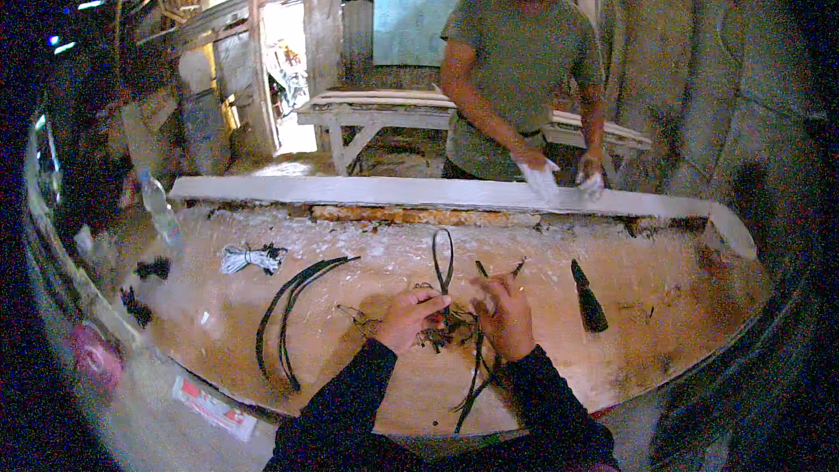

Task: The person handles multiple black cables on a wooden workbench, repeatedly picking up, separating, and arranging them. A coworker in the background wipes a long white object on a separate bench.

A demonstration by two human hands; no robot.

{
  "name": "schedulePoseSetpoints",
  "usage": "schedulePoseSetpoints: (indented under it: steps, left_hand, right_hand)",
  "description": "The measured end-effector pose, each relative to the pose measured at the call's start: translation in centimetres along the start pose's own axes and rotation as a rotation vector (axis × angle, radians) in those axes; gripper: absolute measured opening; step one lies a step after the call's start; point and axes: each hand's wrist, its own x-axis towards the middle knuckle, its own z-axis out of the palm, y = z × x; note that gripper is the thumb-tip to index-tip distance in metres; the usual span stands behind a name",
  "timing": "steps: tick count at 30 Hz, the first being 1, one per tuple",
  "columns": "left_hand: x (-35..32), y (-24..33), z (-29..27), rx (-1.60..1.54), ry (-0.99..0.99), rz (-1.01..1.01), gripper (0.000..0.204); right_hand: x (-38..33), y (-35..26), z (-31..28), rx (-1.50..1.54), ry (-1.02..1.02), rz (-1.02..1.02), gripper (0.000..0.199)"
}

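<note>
My left hand (411,319) pinches the lower end of a thin dark cord loop (443,253), which stands up above its fingertips. Close beside it, my right hand (505,319) is curled with fingers bent; dark strip ends show near its fingertips, and what it grips is partly hidden. Beneath and between the hands lies a small tangle of dark cord pieces (437,338). Several dark strands (472,393) trail from there toward the near table edge. Left of my hands rest long curved black strips (284,319).
A tied bundle of white cord (252,259) lies at the left, near dark clumps (153,268) and a clear plastic bottle (157,205). A dark tapered tool (590,297) is at the right. Across the white far ledge (419,190), another person stands with white-coated hands (540,178).
</note>
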Motion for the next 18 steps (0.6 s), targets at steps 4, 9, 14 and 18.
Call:
schedulePoseSetpoints:
  steps: [4,9,14,18]
  left_hand:
    - [0.5,-0.8,-0.5,0.119,0.059,0.076,0.018]
    - [0.7,-1.1,-0.7,0.498,0.139,0.194,0.020]
    - [1.0,-1.3,-0.2,0.142,0.090,0.044,0.019]
    - [0.8,-1.2,-0.1,0.217,0.063,0.040,0.020]
  right_hand:
    - [-0.9,-0.7,0.6,0.235,-0.209,-0.028,0.029]
    - [-1.8,-0.9,1.2,0.181,-0.135,-0.130,0.027]
    - [-2.0,-1.1,0.8,0.151,-0.127,-0.097,0.025]
    - [-2.1,-1.0,1.0,0.191,-0.116,-0.030,0.023]
